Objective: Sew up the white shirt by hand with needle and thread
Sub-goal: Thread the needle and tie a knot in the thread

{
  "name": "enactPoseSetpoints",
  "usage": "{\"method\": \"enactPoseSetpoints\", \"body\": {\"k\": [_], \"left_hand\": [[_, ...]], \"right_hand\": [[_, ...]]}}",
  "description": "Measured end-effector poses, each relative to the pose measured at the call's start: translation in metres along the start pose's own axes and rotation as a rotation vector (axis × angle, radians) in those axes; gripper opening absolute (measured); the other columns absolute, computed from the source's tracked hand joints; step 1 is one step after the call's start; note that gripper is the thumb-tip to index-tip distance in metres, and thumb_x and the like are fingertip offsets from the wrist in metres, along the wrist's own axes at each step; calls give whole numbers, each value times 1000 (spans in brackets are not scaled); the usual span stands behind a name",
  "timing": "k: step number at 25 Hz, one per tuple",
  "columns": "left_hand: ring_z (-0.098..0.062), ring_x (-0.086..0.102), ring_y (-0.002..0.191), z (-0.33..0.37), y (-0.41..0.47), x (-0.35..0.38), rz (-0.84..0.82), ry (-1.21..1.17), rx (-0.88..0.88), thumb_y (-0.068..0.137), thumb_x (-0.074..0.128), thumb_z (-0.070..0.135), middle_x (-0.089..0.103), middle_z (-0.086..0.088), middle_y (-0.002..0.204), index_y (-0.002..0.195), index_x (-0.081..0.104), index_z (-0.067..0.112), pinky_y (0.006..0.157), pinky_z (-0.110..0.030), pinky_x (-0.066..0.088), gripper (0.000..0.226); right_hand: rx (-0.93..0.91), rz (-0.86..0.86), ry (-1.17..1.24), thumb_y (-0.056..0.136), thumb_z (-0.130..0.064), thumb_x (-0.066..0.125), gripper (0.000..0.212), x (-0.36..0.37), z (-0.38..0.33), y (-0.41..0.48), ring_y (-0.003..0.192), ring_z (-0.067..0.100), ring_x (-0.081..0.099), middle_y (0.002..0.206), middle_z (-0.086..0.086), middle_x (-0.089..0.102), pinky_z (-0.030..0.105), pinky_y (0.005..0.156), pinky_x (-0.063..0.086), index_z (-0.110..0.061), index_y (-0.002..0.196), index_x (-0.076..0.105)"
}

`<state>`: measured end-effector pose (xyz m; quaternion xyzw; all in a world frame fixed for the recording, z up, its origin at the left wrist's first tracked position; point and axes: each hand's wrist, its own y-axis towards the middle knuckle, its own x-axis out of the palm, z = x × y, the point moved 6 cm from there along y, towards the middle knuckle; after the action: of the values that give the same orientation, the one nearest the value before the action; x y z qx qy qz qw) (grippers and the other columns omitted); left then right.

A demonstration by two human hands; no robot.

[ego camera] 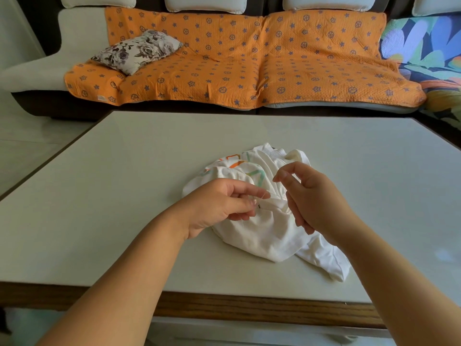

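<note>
Since the white shirt bunched on the surface looks soft and floppy, I'd grab it right where the left hand pinches thread, right hand half-curled above, can't tell if it's holding anything.

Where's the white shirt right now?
Head view: the crumpled white fabric shirt lies on the pale rectangular table, slightly right of centre, beneath the left hand and right hand.

A pale-topped table with a wood-grain front edge is shown. Behind it, a sofa is draped with an orange cover (blue star motifs); 1 floral cushion is laid at its left, a leaf-patterned throw at right.
</note>
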<state>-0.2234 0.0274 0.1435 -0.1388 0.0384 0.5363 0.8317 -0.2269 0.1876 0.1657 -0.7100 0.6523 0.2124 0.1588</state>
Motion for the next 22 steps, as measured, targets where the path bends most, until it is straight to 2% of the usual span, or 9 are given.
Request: {"method": "enactPoseSetpoints", "body": {"k": [2, 5, 7, 10, 16, 22], "left_hand": [[-4, 62, 78, 0, 0, 2, -13, 2, -9, 96, 57, 10, 64, 16, 70, 107, 73, 24, 92, -29, 51, 23], [-7, 60, 76, 0, 0, 3, -12, -11, -6, 94, 62, 18, 66, 14, 71, 97, 75, 26, 93, -36, 49, 16], [-6, 60, 72, 1, 0, 4, -19, -27, 2, 85, 68, 29, 67, 12, 72, 93, 76, 25, 87, -32, 48, 12], [-5, 60, 66, 0, 2, 6, -21, -47, 4, 77, 68, 38, 68, 9, 73, 92, 74, 20, 78, -27, 47, 24], [-7, 58, 62, -2, 6, 4, 60, -99, -5, 92, 63, 27, 66, 7, 69, 87, 73, 17, 74, -27, 45, 14], [-10, 56, 63, -3, 9, 1, 128, -169, -18, 93, 62, 22, 65, 6, 67, 83, 73, 18, 78, -31, 44, 16]], "right_hand": [[-6, -9, -10, 102, -29, 43, 20, 1, 0, 0, 31, 19, 36, 38, 2, 44, 19, 33, 32, -24, 90, 59], [-13, -23, -23, 101, -31, 44, 21, 2, -1, 0, 37, 24, 39, 42, 7, 46, 18, 32, 31, -24, 90, 60], [-16, -24, -30, 101, -32, 44, 21, 1, -2, -1, 37, 24, 39, 43, 7, 46, 18, 32, 31, -24, 90, 60], [-16, -29, -44, 101, -33, 44, 21, 1, -3, -2, 33, 19, 39, 46, 9, 46, 19, 32, 32, -25, 90, 61], [1, -59, -71, 100, -36, 47, 21, 3, -3, -4, 31, 14, 39, 41, 4, 42, 20, 33, 34, -28, 88, 62], [21, -95, -84, 98, -37, 52, 19, 3, -2, -4, 30, 12, 39, 41, 2, 43, 19, 33, 33, -27, 87, 64]]}}
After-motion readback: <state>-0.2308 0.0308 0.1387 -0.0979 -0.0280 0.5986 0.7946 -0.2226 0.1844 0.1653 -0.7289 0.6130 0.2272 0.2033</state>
